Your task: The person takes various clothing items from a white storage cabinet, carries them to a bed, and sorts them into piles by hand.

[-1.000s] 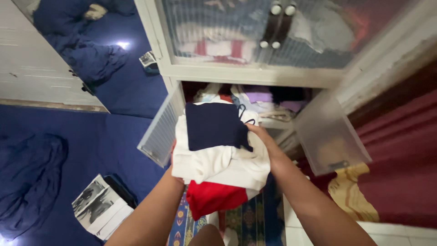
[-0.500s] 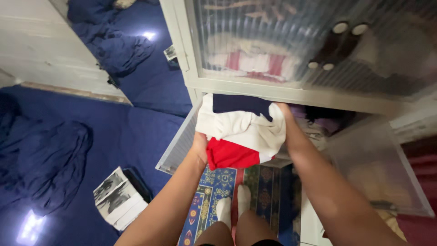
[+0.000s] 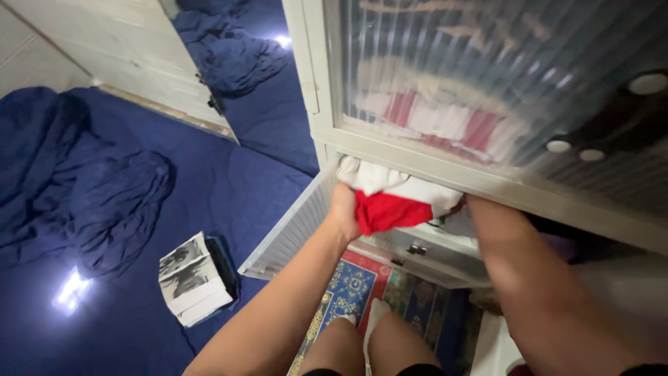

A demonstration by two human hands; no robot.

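My left hand (image 3: 343,209) grips the left side of a stack of folded clothes (image 3: 396,198), white on top and red below. The stack is pushed into the lower compartment of a white cabinet (image 3: 445,163), just under the frame of the upper one. My right forearm (image 3: 508,244) reaches into the same compartment at the stack's right edge. The right hand itself is hidden behind the clothes and the cabinet frame. The navy piece on top of the stack is hidden too.
The lower compartment's ribbed door (image 3: 285,237) hangs open to the left. Red and white clothes show behind the upper ribbed door (image 3: 487,83). Blue bedding (image 3: 104,188) and a black-and-white printed stack (image 3: 191,278) lie at left. My legs stand on a patterned rug (image 3: 351,292).
Both hands have carried the stack up and forward into the lower compartment. The navy top piece and my right hand have gone out of sight inside. The camera has moved closer to the cabinet.
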